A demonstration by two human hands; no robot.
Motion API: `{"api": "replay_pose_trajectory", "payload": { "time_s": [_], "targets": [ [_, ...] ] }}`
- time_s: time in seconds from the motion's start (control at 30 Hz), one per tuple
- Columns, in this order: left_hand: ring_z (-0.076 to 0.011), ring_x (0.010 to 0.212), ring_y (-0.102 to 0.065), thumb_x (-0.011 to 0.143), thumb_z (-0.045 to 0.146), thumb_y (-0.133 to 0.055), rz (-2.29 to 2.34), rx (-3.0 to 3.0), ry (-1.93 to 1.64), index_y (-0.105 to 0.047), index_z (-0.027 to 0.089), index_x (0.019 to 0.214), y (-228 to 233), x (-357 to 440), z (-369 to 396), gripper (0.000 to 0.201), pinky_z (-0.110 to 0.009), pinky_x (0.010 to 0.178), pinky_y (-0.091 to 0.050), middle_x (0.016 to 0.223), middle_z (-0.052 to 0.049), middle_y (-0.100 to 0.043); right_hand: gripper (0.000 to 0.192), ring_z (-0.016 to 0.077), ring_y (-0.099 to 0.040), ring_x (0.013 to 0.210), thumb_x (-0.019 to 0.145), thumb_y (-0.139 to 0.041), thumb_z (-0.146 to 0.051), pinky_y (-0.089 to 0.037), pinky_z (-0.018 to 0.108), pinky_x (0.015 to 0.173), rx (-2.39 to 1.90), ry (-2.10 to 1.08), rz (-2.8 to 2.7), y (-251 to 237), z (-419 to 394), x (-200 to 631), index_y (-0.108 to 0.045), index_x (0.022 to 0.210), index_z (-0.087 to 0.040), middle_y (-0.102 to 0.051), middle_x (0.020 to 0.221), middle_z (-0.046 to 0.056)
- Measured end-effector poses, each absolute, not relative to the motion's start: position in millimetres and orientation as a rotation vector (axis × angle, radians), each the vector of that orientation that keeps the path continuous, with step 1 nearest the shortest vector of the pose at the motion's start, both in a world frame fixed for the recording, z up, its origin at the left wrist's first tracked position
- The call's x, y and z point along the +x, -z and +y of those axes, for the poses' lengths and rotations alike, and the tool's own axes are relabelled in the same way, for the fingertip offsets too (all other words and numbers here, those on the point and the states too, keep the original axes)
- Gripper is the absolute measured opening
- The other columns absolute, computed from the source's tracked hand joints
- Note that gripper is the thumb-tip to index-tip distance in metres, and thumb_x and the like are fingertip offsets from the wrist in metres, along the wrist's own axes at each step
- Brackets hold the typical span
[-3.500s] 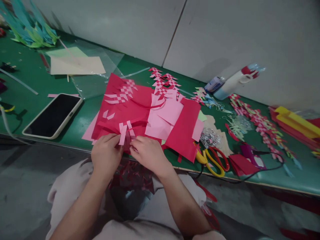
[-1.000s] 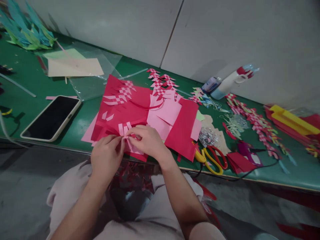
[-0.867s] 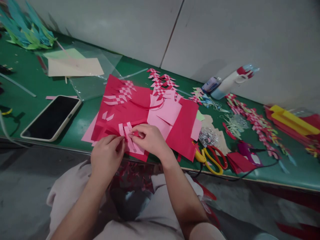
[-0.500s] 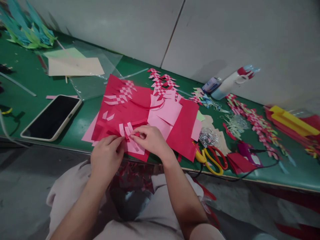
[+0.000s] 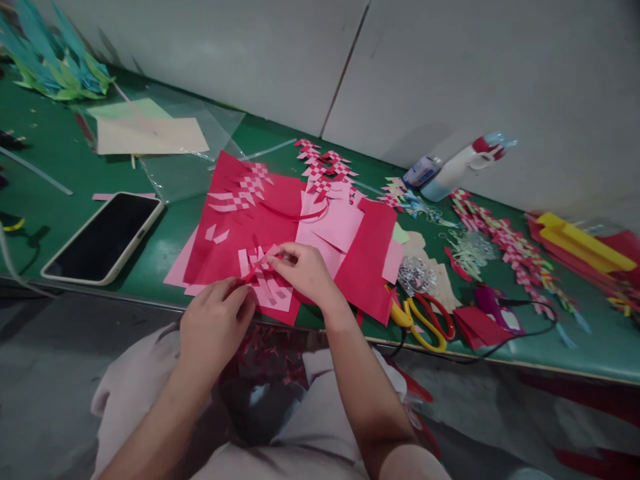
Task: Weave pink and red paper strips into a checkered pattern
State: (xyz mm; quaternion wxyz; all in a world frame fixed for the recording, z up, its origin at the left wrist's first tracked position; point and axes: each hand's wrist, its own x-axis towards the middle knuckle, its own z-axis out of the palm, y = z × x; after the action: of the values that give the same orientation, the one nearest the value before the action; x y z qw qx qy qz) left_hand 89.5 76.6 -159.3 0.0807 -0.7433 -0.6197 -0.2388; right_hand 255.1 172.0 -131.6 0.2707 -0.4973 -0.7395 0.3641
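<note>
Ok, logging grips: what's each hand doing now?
Left hand: pinching the woven paper piece.
Right hand: pinching a red strip in it.

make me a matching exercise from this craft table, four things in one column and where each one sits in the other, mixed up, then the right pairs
Things:
1. phone
2. scissors
3. woven red and pink piece
4. blue and green paper shapes

Places:
A. far left corner of the green table, by the wall
B. between the left hand and right hand, on the red sheets
C. flat near the front edge, left of the red sheets
D. near the front edge, right of the red sheets

Pairs: 1-C, 2-D, 3-B, 4-A
</note>
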Motion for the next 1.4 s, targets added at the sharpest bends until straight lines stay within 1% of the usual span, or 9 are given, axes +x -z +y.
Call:
{"api": "replay_pose_trajectory", "payload": {
  "time_s": [0.13,0.37,0.7,0.83,0.9,1.07,1.17,1.27,1.4],
  "targets": [
    [-0.023,0.087,-0.066,0.086,0.024,-0.054,-1.874,-2.216,0.723,-0.067,0.017,0.084,158.5,90.7,74.9,0.015,-0.034,0.076,-0.049,0.1,-0.008,-0.072,0.024,0.0095,-0.04,0.055,0.081,-0.058,-0.039,-0.03,0.023,0.054,-1.334,-1.0,-1.958,133.6,174.0,255.2,-0.061,0.071,-0.018,-0.045,0.058,-0.004],
    [-0.0224,0.085,-0.066,0.086,0.02,-0.053,-1.869,-2.196,0.766,-0.064,0.016,0.083,156.9,90.7,73.6,0.012,-0.033,0.074,-0.049,0.096,-0.008,-0.072,0.025,0.0096,-0.04,0.056,0.081,-0.058,-0.041,-0.031,0.023,0.054,-1.322,-1.044,-1.941,135.9,175.8,255.0,-0.06,0.071,-0.018,-0.044,0.059,-0.004],
    [-0.0218,0.082,-0.066,0.084,0.019,-0.055,-1.898,-2.144,0.896,-0.067,0.015,0.099,163.9,89.9,72.5,0.019,-0.032,0.075,-0.049,0.098,-0.009,-0.072,0.026,0.0098,-0.04,0.056,0.081,-0.057,-0.041,-0.031,0.023,0.054,-1.319,-1.061,-1.932,138.3,176.7,256.7,-0.058,0.071,-0.017,-0.046,0.06,-0.004],
    [-0.0222,0.084,-0.065,0.082,0.013,-0.055,-1.832,-2.103,0.937,-0.068,0.015,0.097,163.0,90.5,70.7,0.02,-0.033,0.08,-0.049,0.095,-0.009,-0.071,0.028,0.0097,-0.039,0.056,0.081,-0.056,-0.043,-0.031,0.023,0.054,-1.317,-1.061,-1.93,137.1,176.1,256.5,-0.057,0.071,-0.018,-0.045,0.06,-0.004],
    [-0.0217,0.086,-0.065,0.081,0.01,-0.054,-1.791,-2.142,0.96,-0.067,0.015,0.099,162.2,90.8,70.6,0.022,-0.033,0.083,-0.05,0.096,-0.009,-0.071,0.028,0.0096,-0.039,0.055,0.081,-0.056,-0.043,-0.031,0.023,0.054,-1.313,-1.061,-1.922,136.8,175.8,256.4,-0.056,0.069,-0.018,-0.044,0.06,-0.004],
    [-0.0231,0.102,-0.063,0.083,0.009,-0.049,-1.764,-2.344,0.951,-0.061,0.013,0.113,162.9,92.8,72.7,0.033,-0.035,0.092,-0.049,0.114,-0.011,-0.067,0.027,0.0092,-0.039,0.055,0.082,-0.056,-0.042,-0.031,0.023,0.053,-1.289,-1.087,-1.911,138.9,175.6,256.0,-0.058,0.071,-0.017,-0.046,0.06,-0.004],
    [-0.0242,0.103,-0.063,0.085,0.01,-0.047,-1.757,-2.44,0.876,-0.062,0.012,0.11,163.2,93.5,75.1,0.029,-0.037,0.09,-0.051,0.117,-0.013,-0.067,0.025,0.0091,-0.04,0.055,0.082,-0.057,-0.041,-0.032,0.022,0.054,-1.291,-1.112,-1.902,139.0,175.1,254.7,-0.061,0.075,-0.017,-0.048,0.06,-0.004],
    [-0.0249,0.104,-0.062,0.086,0.01,-0.046,-1.696,-2.516,0.8,-0.064,0.012,0.104,162.4,93.4,77.9,0.026,-0.039,0.093,-0.05,0.116,-0.013,-0.068,0.027,0.0091,-0.041,0.055,0.082,-0.057,-0.043,-0.032,0.022,0.054,-1.304,-1.088,-1.916,136.6,174.1,252.8,-0.061,0.073,-0.017,-0.047,0.059,-0.004],
    [-0.0258,0.107,-0.059,0.087,0.01,-0.044,-1.616,-2.564,0.715,-0.064,0.01,0.106,161.7,93.9,79.9,0.028,-0.041,0.097,-0.047,0.118,-0.013,-0.067,0.024,0.009,-0.041,0.055,0.081,-0.059,-0.04,-0.033,0.022,0.055,-1.299,-1.069,-1.936,133.2,172.5,251.7,-0.063,0.073,-0.017,-0.047,0.058,-0.005]
  ]
}}
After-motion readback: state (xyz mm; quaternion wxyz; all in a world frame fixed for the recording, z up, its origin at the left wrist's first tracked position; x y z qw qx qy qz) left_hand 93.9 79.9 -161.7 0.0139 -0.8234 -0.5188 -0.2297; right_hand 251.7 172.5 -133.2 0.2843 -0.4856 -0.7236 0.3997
